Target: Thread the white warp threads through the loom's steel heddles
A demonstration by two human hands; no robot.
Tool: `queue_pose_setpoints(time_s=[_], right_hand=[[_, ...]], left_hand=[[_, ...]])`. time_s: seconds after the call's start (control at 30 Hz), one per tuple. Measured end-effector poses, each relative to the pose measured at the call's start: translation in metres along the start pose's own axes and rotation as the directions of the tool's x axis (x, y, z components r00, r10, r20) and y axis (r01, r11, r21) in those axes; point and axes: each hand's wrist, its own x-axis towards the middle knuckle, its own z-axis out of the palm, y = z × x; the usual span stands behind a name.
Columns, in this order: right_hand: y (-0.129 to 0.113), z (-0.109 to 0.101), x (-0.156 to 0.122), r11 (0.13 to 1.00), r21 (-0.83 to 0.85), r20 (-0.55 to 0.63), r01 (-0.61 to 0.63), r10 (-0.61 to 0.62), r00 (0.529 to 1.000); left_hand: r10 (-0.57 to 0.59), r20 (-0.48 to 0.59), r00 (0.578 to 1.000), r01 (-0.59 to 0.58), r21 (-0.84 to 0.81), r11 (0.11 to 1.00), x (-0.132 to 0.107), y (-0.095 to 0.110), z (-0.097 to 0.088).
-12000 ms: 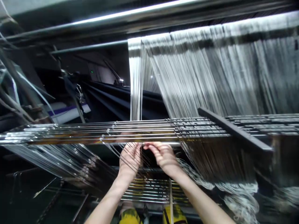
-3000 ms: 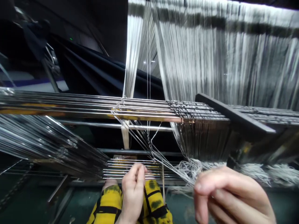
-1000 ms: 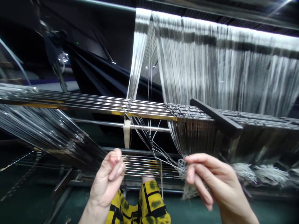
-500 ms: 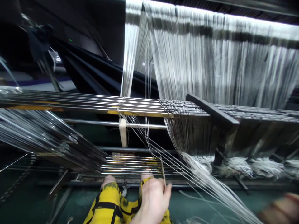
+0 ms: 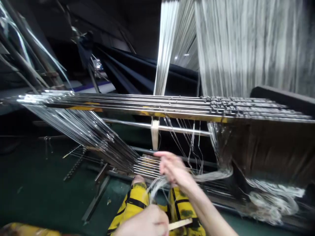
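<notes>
My left hand is closed at the bottom of the view, over my lap. A thin, flat, pale stick juts out of its fist to the right. Higher up, my right hand reaches in from the lower right, slightly blurred. Its index finger is stretched out to the left and the others are partly bent, close to the heddle wires. A loose bundle of white yarn runs from the right beneath the right hand and hangs over my knees. Its end near the left hand is partly hidden.
Metal heddle bars cross the loom, with a mass of heddles slanting at the left. White warp threads hang behind on the right. Knotted yarn lies at lower right. A dark bracket spans the bars.
My right hand has come from the far lower right to the middle, and the yarn bundle now lies across my knees. The left hand has dropped lower with the stick. The view has shifted left.
</notes>
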Motion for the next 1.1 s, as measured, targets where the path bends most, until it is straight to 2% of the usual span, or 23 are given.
queue_pose_setpoints(time_s=[0.03, 0.07, 0.1, 0.17, 0.2, 0.27, 0.3, 0.33, 0.37, 0.43, 0.5, 0.57, 0.63, 0.7, 0.73, 0.77, 0.83, 0.87, 0.9, 0.97, 1.0, 1.03, 1.1], right_hand=[[0.003, -0.013, 0.005, 0.998, 0.06, -0.218, 0.029, -0.015, 0.976], [0.005, -0.027, 0.008, 0.992, 0.095, -0.402, 0.08, -0.036, 0.915], [0.006, -0.04, 0.008, 0.986, 0.086, -0.545, 0.141, -0.072, 0.835], [0.004, -0.061, 0.001, 0.982, 0.063, -0.586, 0.179, -0.109, 0.803], [0.002, -0.069, -0.004, 0.985, 0.038, -0.573, 0.169, -0.117, 0.811], [-0.002, -0.084, -0.017, 0.993, -0.051, -0.55, 0.11, -0.12, 0.826], [-0.003, -0.09, -0.023, 0.99, -0.112, -0.552, 0.08, -0.129, 0.824], [-0.003, -0.096, -0.029, 0.983, -0.175, -0.554, 0.053, -0.143, 0.82], [-0.003, -0.1, -0.033, 0.974, -0.224, -0.553, 0.03, -0.153, 0.819], [0.001, -0.101, -0.035, 0.965, -0.263, -0.528, 0.008, -0.151, 0.836], [0.006, -0.092, -0.031, 0.971, -0.237, -0.498, 0.014, -0.134, 0.857], [0.007, -0.075, -0.024, 0.976, -0.216, -0.47, 0.027, -0.128, 0.873], [0.004, -0.058, -0.017, 0.965, -0.262, -0.396, 0.02, -0.126, 0.91], [-0.005, -0.048, -0.013, 0.91, -0.411, -0.252, 0.059, -0.176, 0.952], [-0.01, -0.046, -0.012, 0.871, -0.484, -0.208, 0.085, -0.209, 0.956], [-0.016, -0.044, -0.01, 0.83, -0.548, -0.191, 0.107, -0.249, 0.949], [-0.028, -0.039, -0.004, 0.763, -0.63, -0.225, 0.148, -0.361, 0.905], [-0.033, -0.034, 0.0, 0.733, -0.654, -0.227, 0.185, -0.425, 0.876], [-0.037, -0.029, 0.004, 0.698, -0.675, -0.198, 0.238, -0.483, 0.853], [-0.045, -0.018, 0.013, 0.621, -0.689, -0.044, 0.374, -0.551, 0.833], [-0.049, -0.013, 0.017, 0.596, -0.687, 0.012, 0.417, -0.563, 0.826], [-0.052, -0.01, 0.021, 0.582, -0.692, 0.024, 0.426, -0.572, 0.82], [-0.058, -0.007, 0.03, 0.592, -0.725, -0.108, 0.352, -0.602, 0.791]], left_hand=[[0.005, -0.086, 0.996, 0.0, 0.058, 0.998, -0.006, 0.002, -0.011], [0.024, -0.234, 0.972, 0.01, 0.141, 0.99, -0.011, 0.004, -0.02], [0.054, -0.4, 0.915, 0.054, 0.255, 0.966, -0.013, 0.005, -0.029], [0.133, -0.66, 0.74, 0.28, 0.481, 0.831, -0.013, 0.005, -0.041], [0.134, -0.724, 0.677, 0.42, 0.529, 0.738, -0.011, 0.003, -0.045], [0.085, -0.803, 0.59, 0.616, 0.516, 0.595, -0.008, -0.004, -0.052], [0.059, -0.824, 0.563, 0.65, 0.486, 0.584, -0.007, -0.007, -0.055], [0.037, -0.832, 0.553, 0.639, 0.452, 0.622, -0.006, -0.01, -0.057], [0.018, -0.825, 0.565, 0.587, 0.417, 0.694, -0.005, -0.013, -0.058], [-0.001, -0.776, 0.63, 0.404, 0.327, 0.854, 0.0, -0.013, -0.055], [-0.012, -0.705, 0.709, 0.236, 0.221, 0.946, 0.011, -0.008, -0.042], [-0.008, -0.613, 0.79, 0.136, 0.162, 0.977, 0.023, 0.0, -0.024], [-0.034, -0.476, 0.879, 0.103, 0.121, 0.987, 0.029, 0.009, -0.009], [-0.027, -0.386, 0.922, 0.088, 0.142, 0.986, 0.031, 0.016, -0.006], [0.006, -0.399, 0.917, 0.073, 0.183, 0.98, 0.031, 0.019, -0.009], [0.064, -0.448, 0.892, 0.047, 0.233, 0.971, 0.034, 0.021, -0.012], [0.225, -0.571, 0.79, -0.028, 0.333, 0.942, 0.044, 0.024, -0.018], [0.288, -0.586, 0.757, -0.082, 0.352, 0.932, 0.052, 0.026, -0.019], [0.349, -0.544, 0.763, -0.155, 0.369, 0.916, 0.061, 0.028, -0.019], [0.448, -0.364, 0.817, -0.27, 0.444, 0.854, 0.078, 0.035, -0.019], [0.472, -0.371, 0.8, -0.276, 0.47, 0.838, 0.085, 0.039, -0.022], [0.495, -0.408, 0.767, -0.273, 0.49, 0.828, 0.09, 0.043, -0.026], [0.542, -0.522, 0.658, -0.271, 0.508, 0.818, 0.093, 0.053, -0.04]])
